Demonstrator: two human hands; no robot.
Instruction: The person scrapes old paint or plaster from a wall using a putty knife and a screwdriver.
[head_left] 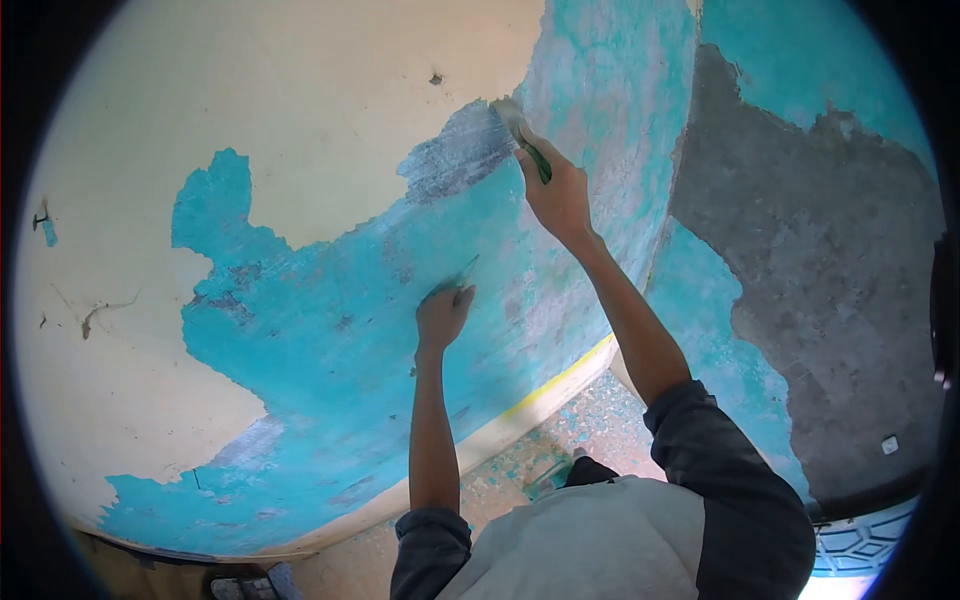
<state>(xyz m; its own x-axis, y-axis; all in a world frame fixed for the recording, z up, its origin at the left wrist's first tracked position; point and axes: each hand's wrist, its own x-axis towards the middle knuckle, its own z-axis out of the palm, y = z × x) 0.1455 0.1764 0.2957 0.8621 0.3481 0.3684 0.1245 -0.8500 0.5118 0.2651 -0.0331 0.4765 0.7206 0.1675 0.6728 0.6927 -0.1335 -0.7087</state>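
My right hand (556,195) is wrapped round the dark green handle of a scraper (518,128), whose blade touches the wall at the edge of the cream paint (300,100). Left of the blade lies a bare grey-blue patch (455,155). Lower down, my left hand (443,315) is closed near the turquoise wall surface (340,300), with a thin, pointed piece (470,268) sticking up from its fingers. What this piece is, I cannot make out.
A large dark grey patch (810,260) covers the wall at the right, near a small white switch (890,445). Paint flakes (600,415) litter the floor below the wall's base. A blue patterned object (865,540) stands at the lower right.
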